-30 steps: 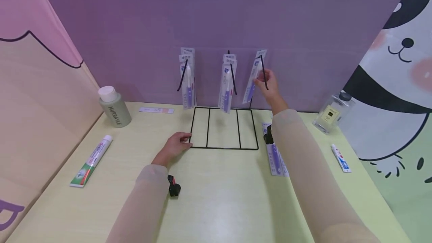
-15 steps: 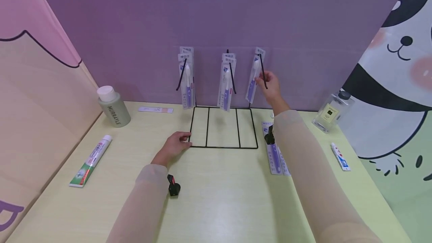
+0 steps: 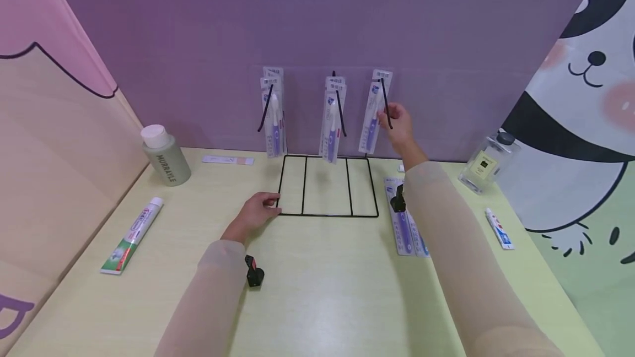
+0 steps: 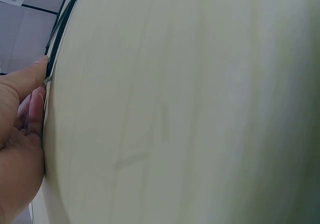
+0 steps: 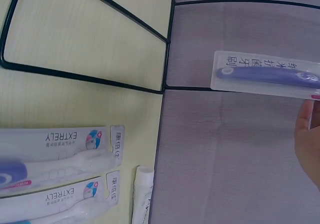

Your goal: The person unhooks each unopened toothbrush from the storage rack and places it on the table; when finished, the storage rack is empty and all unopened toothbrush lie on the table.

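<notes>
The left hand (image 3: 255, 212) pinches the wire rack (image 3: 327, 215) near its corner. The right hand (image 3: 399, 128) is raised; its fingertips meet the hanging toothbrush pack (image 3: 371, 120), clamping undeterminable. The right wrist view alone shows legible EXTRELY lettering on two packs (image 5: 50, 151), below-left of the fingers.

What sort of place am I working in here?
Looks like a staged shop display: packaged toothbrushes hang on a black wire rack, before a purple backdrop and a cartoon-printed panel.
</notes>
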